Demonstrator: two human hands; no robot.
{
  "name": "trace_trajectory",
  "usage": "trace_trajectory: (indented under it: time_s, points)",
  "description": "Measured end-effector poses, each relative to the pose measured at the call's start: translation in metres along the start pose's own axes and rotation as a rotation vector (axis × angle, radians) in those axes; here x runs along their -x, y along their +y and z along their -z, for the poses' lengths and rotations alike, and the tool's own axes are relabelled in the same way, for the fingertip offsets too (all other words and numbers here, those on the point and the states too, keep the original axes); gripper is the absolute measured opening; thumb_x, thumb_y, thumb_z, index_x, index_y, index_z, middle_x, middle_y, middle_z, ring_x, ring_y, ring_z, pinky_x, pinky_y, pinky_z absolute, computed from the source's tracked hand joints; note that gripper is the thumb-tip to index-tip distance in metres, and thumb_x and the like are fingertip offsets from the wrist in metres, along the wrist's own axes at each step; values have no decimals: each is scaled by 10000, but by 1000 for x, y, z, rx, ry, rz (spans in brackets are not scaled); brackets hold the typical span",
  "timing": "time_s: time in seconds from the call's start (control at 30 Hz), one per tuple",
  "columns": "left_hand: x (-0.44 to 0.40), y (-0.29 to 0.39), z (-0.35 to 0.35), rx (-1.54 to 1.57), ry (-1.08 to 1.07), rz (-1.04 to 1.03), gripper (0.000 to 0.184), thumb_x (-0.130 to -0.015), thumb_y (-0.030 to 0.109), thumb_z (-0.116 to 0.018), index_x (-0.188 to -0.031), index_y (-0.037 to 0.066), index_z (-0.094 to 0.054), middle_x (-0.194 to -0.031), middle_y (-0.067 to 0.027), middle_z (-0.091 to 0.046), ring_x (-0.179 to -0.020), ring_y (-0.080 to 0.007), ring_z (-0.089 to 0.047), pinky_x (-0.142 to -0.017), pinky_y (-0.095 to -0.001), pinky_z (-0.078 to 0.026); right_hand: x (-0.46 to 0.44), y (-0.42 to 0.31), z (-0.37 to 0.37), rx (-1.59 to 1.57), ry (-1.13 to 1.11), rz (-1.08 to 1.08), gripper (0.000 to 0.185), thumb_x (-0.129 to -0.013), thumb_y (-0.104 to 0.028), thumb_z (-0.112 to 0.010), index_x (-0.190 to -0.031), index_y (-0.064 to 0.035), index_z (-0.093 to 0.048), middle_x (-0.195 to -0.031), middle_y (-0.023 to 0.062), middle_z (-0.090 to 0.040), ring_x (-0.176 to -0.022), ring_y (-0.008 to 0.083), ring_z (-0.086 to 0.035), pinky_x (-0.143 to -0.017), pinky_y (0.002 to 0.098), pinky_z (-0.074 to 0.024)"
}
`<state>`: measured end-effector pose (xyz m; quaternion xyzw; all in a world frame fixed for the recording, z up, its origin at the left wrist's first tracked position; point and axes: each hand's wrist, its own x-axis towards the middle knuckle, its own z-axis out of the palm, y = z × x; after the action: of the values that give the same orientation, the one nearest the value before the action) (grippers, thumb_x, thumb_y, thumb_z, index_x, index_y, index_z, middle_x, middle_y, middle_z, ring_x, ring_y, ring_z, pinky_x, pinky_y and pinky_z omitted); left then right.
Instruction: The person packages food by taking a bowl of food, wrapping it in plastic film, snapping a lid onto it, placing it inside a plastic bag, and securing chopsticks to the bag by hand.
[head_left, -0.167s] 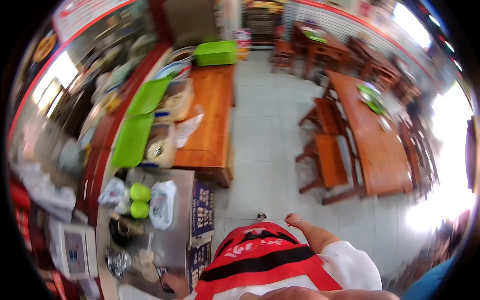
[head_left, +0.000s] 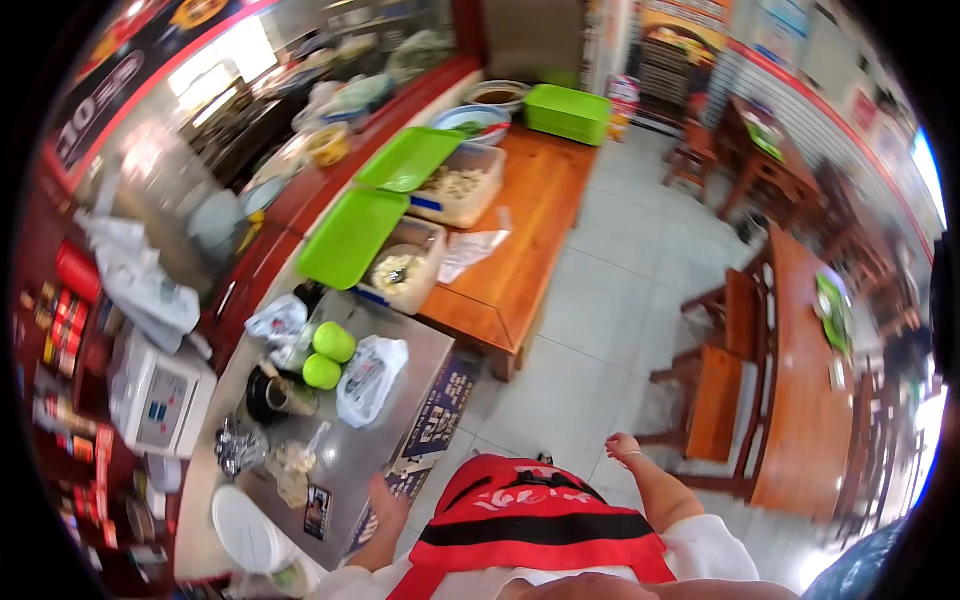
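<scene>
My left hand [head_left: 388, 508] is over the front edge of the steel counter [head_left: 400, 440], with its fingers apart and nothing in them. Nearest to it on the counter lies a small dark phone-like object [head_left: 317, 512], not touched. My right hand [head_left: 622, 447] hangs over the tiled floor to the right of the red apron [head_left: 530, 510]. A band circles its wrist; its fingers look loose and hold nothing visible. On the counter stand two green round containers [head_left: 334, 342], a white plastic bag [head_left: 372, 380] and a dark pot [head_left: 268, 395].
A wooden bench table [head_left: 520, 260] bears food tubs, green lids [head_left: 353, 238] and a green basket [head_left: 568, 114]. At the right are a wooden table [head_left: 800, 440] and stools [head_left: 714, 400]. A white scale [head_left: 160, 395] and a white tub [head_left: 245, 530] are at the left.
The view has turned left, so the room has shifted right in the frame. My left hand has moved away from the phone-like object to the counter's edge. My right hand still hangs beside the apron.
</scene>
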<state>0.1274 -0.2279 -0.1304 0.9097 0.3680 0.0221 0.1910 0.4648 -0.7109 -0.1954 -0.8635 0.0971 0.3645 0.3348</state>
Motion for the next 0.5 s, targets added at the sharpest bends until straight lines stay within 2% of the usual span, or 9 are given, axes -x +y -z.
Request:
trace_trajectory:
  time_s: [0.03,0.1,0.17,0.2,0.27,0.3,0.47,0.5]
  points:
    - [-24,24,22,28,3,-19,735,-671,143,-753,-1288,-36,-397,-1276,-239,-449,-1211,-402,-411,-1032,-429,-333,-31,-31,-13,10,-50,65,242,-824,-160,-618,-998,7,-642,-827,121,-680,-677,191,-665,-576,307,-539]
    - [-24,79,7,113,-10,8,691,-684,144,-743,-1265,-37,-416,-1262,-245,-453,-1208,-405,-410,-1016,-433,-348,-65,-42,16,103,-52,21,252,-830,-159,-616,-1021,4,-630,-834,119,-678,-694,195,-667,-584,313,-542]
    - [-46,104,2,203,-50,-161,570,-731,145,-709,-1227,-12,-474,-1213,-218,-506,-1145,-360,-495,-949,-417,-417,-90,-89,16,58,-100,62,249,-821,-193,-617,-996,-18,-648,-831,114,-688,-684,186,-670,-615,314,-543]
    - [-54,118,-1,210,-37,-137,570,-731,145,-709,-1227,-12,-474,-1213,-218,-506,-1145,-360,-495,-949,-417,-417,-97,-104,18,-7,-124,49,248,-813,-226,-617,-970,-41,-666,-828,109,-698,-675,177,-673,-647,316,-543]
    - [-76,132,7,366,-154,-64,457,-778,149,-673,-1193,23,-528,-1152,-179,-560,-1017,-311,-591,-870,-390,-472,-114,-144,2,3,-168,119,233,-830,-215,-604,-974,-40,-657,-843,108,-699,-684,178,-675,-647,326,-543]
    - [-86,132,-7,457,-134,-61,374,-801,158,-657,-1146,37,-577,-1103,-154,-604,-887,-292,-641,-802,-378,-502,-119,-159,0,66,-208,170,245,-840,-197,-599,-1012,-29,-643,-852,105,-692,-702,183,-675,-645,318,-539]
    - [-186,162,-20,544,-78,-17,254,-834,172,-635,-1034,15,-633,-977,-174,-651,-831,-302,-652,-747,-386,-509,-152,-293,11,320,-253,590,293,-851,-239,-613,-1063,-37,-632,-858,96,-691,-723,170,-673,-691,307,-527]
    - [-204,174,-15,542,-58,6,230,-852,173,-618,-1017,13,-636,-928,-170,-654,-819,-301,-652,-734,-380,-507,-154,-319,18,394,-237,658,298,-845,-255,-620,-1056,-46,-637,-887,120,-690,-775,224,-673,-719,336,-528]
